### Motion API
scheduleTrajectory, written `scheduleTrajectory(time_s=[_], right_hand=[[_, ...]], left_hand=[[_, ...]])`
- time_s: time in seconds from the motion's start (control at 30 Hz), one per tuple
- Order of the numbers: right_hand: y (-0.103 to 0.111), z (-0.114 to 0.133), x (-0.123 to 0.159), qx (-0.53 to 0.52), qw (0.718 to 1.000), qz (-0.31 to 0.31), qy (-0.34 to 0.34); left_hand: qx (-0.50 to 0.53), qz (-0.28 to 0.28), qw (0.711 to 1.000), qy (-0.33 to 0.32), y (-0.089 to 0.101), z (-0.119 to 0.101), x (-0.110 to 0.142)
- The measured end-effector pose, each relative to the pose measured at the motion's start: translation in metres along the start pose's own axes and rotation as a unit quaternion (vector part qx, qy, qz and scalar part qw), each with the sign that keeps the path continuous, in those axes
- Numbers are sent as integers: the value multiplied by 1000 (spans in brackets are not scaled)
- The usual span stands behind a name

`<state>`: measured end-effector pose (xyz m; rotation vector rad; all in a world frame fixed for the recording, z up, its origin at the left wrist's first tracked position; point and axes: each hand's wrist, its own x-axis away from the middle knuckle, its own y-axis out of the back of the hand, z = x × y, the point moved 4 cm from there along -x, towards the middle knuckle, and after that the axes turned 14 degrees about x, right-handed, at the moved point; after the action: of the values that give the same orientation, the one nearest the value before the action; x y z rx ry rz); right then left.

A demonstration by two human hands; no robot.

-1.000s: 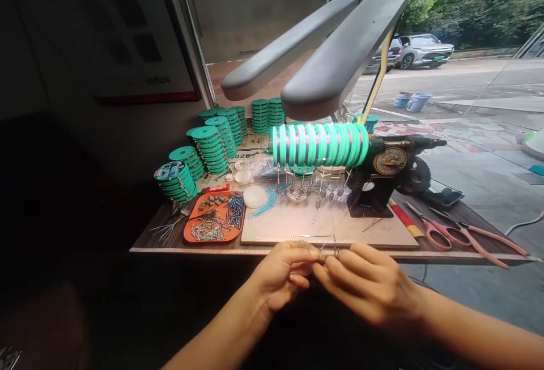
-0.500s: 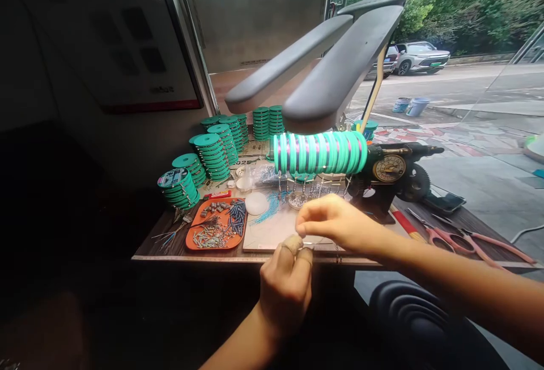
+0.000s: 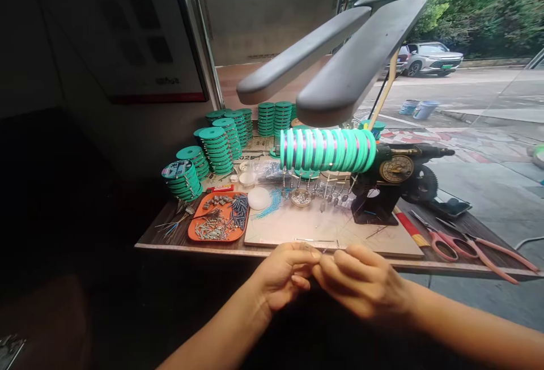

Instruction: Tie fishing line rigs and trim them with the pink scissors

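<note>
Left hand (image 3: 283,276), right hand (image 3: 365,282), both grips pinching fine line (image 3: 324,251) (barely visible!): likely light, slippery, best held near its end.

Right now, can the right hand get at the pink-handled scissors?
Likely yes: the scissors lie to the right of the right hand, nothing standing between, though it would first have to leave its pinch beside the left hand.

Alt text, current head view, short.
A person's left hand and right hand meet, fingers together, at a table; anything held is too small to make out. On it: green spools on a black machine, an orange tray of small parts, pink-handled scissors.
</note>
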<state>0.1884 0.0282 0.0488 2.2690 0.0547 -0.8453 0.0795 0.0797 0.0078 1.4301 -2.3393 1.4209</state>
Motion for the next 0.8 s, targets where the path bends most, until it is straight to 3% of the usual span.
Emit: scheduleTrajectory(time_s=[0.17, 0.27, 0.33, 0.43, 0.63, 0.73, 0.8], right_hand=[[-5, 13, -11, -84, 996, 38, 0], [1, 6, -14, -133, 989, 34, -46], [6, -2, -12, -127, 989, 20, -71], [6, -6, -4, -86, 995, 12, -50], [-11, 2, 6, -39, 999, -9, -36], [-16, 2, 7, -138, 983, -20, -120], [-19, -1, 12, -270, 936, -4, -227]], left_hand=[[20, -11, 999, -41, 2, 0, 2], [19, -17, 998, -66, 3, -2, 3], [28, -11, 998, -53, 3, -2, 2], [53, -1, 998, -19, 3, 1, 0], [102, 19, 994, 33, 1, 9, -2], [127, 22, 991, 46, 1, 11, -1], [144, 23, 988, 56, 1, 12, 0]])
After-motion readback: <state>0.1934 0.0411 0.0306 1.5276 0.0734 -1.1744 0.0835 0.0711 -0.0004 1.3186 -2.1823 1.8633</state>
